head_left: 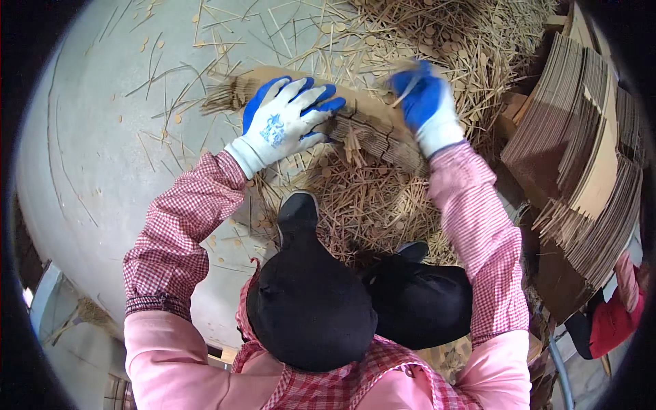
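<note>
A stack of brown cut cardboard sheets [383,143] lies slantwise in front of me, its slotted edges facing me. My left hand [283,123], in a white glove with blue coating, rests across the stack with its fingers stretched and spread over the top. At the stack's right part, my right hand [425,99] is raised in a matching glove, smeared by motion. Its fingers are curled, and a thin pale strip [408,90] shows at them; I cannot make out its kind.
Cardboard scraps [372,205], thin strips and small discs, heap up around the stack and beyond it. Tall piles of cardboard sheets [567,137] stand at the right. A grey floor [102,137] spreads to the left. Another person in red [615,321] is at the far right.
</note>
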A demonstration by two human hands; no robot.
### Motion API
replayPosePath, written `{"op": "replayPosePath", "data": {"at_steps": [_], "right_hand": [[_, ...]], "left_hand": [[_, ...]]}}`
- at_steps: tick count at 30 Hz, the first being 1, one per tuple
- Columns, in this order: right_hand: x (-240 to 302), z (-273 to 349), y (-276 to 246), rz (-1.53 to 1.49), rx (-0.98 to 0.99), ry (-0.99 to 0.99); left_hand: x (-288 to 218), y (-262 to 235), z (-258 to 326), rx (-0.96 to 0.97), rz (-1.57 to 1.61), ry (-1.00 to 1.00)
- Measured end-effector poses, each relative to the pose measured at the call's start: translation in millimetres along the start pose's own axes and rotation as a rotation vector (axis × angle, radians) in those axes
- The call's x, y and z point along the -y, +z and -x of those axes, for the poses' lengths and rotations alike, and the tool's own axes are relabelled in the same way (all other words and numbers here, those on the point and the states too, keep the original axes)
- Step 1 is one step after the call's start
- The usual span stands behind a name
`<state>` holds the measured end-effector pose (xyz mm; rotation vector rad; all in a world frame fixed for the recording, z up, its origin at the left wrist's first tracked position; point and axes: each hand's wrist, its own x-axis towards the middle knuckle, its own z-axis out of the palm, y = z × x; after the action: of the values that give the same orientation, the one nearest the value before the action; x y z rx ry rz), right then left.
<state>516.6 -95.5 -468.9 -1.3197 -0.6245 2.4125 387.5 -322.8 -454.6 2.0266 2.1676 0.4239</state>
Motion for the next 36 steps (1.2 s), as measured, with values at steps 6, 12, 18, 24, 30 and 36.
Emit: {"op": "replayPosePath", "data": {"at_steps": [6,12,18,24,30,36], "right_hand": [[14.4,-1.0,0.6,0.911,0.041,-0.346],[17.5,21.8,39.4,1.393,0.549,-0.288],[46.4,-3.0,9.8,0.713,0.341,-0.419],[54.2,28.2,11.6,1.136,0.412,-0.338],[33.6,44.0,17.9,1.429,0.412,-0.373],[32.7,33.0,17.5,1.495,0.339,-0.5]], "left_hand": [[0.8,-8.9,-22.0,-0.083,0.01,0.012],[14.7,-6.1,-25.5,-0.09,-0.012,0.018],[4.5,-8.6,-31.9,-0.069,0.02,0.013],[8.8,-13.3,-37.2,0.005,-0.019,-0.027],[13.4,-9.6,-45.9,-0.002,0.004,-0.038],[11.6,-7.5,-42.8,0.003,-0.025,-0.046]]}}
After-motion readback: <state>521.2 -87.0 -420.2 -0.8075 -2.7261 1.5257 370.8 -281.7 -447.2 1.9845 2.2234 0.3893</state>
